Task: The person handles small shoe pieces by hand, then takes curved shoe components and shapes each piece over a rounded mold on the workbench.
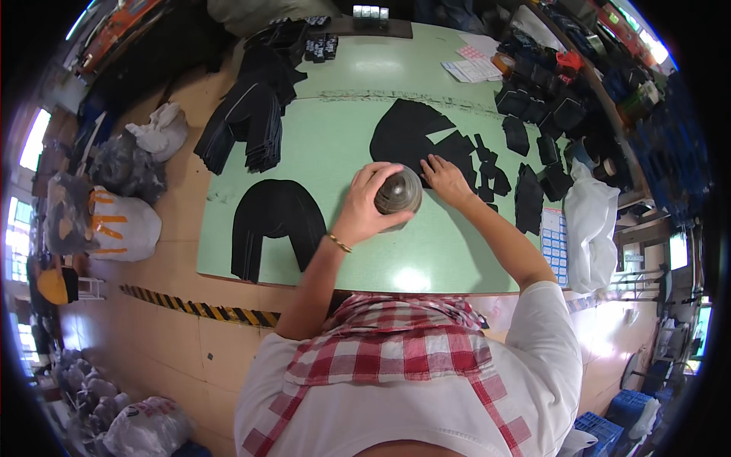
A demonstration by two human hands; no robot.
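My left hand (365,204) is wrapped round a clear, round jar-like container (400,192), seen from above; what it contains is unclear. The container stands at the near edge of a broad black cut piece (403,133) lying flat on the green table. With fingers stretched out, my right hand (448,181) rests on the right lower part of that black material. Small black strips and cut pieces (489,169) lie just right of it. A black horseshoe-shaped stack (278,206) sits left of my left forearm.
The green table (358,263) holds a stack of black curved pieces (247,114) at its far left. Black parts (529,198), papers (472,67) and a white plastic bag (592,221) lie along its right side. Filled sacks (126,228) stand on the floor at left.
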